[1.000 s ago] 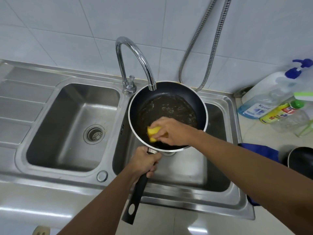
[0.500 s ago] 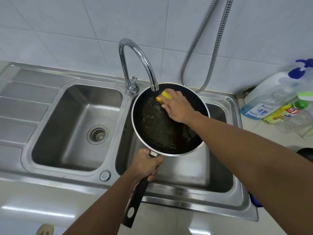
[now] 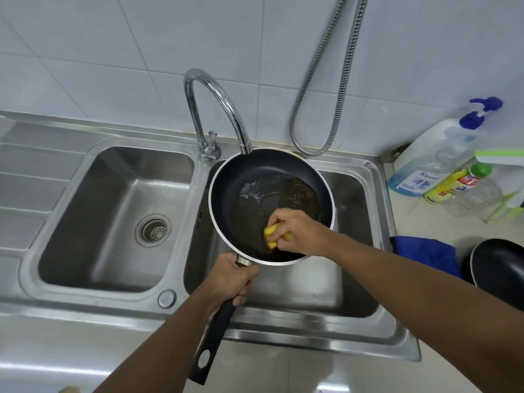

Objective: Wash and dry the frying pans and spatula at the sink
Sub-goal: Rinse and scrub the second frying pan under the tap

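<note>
A black frying pan (image 3: 255, 191) with a silver rim hangs over the right sink basin (image 3: 351, 282), below the tap spout. Brown greasy water lies in its bottom. My left hand (image 3: 231, 279) grips the pan's black handle (image 3: 212, 338) close to the pan. My right hand (image 3: 297, 232) presses a yellow sponge (image 3: 270, 235) on the near inner side of the pan. A second black pan (image 3: 502, 268) rests on the counter at the right edge, partly cut off. No spatula is in view.
A chrome tap (image 3: 215, 109) arches over the divider. The left basin (image 3: 113, 217) has a drain strainer. A metal hose (image 3: 334, 80) hangs on the tiled wall. Soap bottles (image 3: 436, 165) and a blue cloth (image 3: 425, 253) sit on the right counter.
My right hand and the sponge have swept from the pan's far rim under the spout back to its near side. The left hand keeps its grip on the handle.
</note>
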